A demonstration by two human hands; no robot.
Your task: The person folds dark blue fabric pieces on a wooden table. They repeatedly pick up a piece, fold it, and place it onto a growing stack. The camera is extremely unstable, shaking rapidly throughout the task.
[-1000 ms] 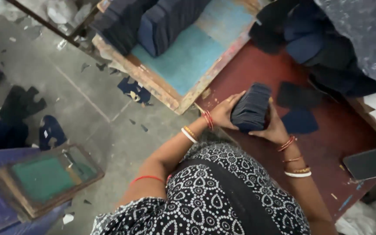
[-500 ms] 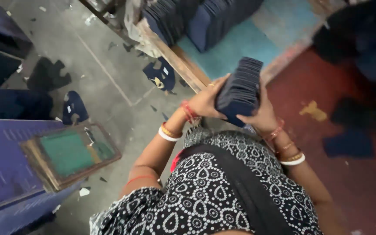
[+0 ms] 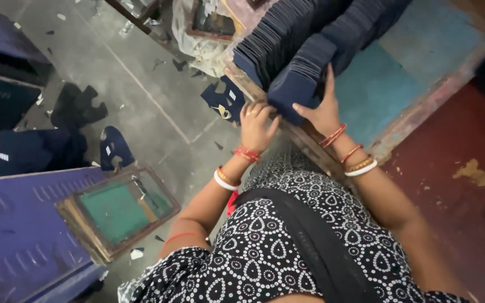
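My left hand (image 3: pixel 256 126) presses its curled fingers against the near end of a stack (image 3: pixel 298 84) of dark blue cloth pieces, and my right hand (image 3: pixel 322 109) lies flat along the stack's other side, fingers stretched up. Between them both hands grip the stack, which stands on edge at the near rim of the bench (image 3: pixel 377 95), a wooden tray with a worn blue bed. More rows (image 3: pixel 270 39) of the same blue pieces stand packed just behind it, touching it, and run up toward the far end of the bench.

Bangles ring both my wrists. Below the bench edge, on the grey floor (image 3: pixel 136 95), lie scattered blue cloth scraps (image 3: pixel 223 101) and bits of paper. A wooden frame (image 3: pixel 120 210) with a green screen leans on a blue metal cabinet (image 3: pixel 18 235) at my left. To my right the surface (image 3: pixel 456 163) is dark red with a chipped patch.
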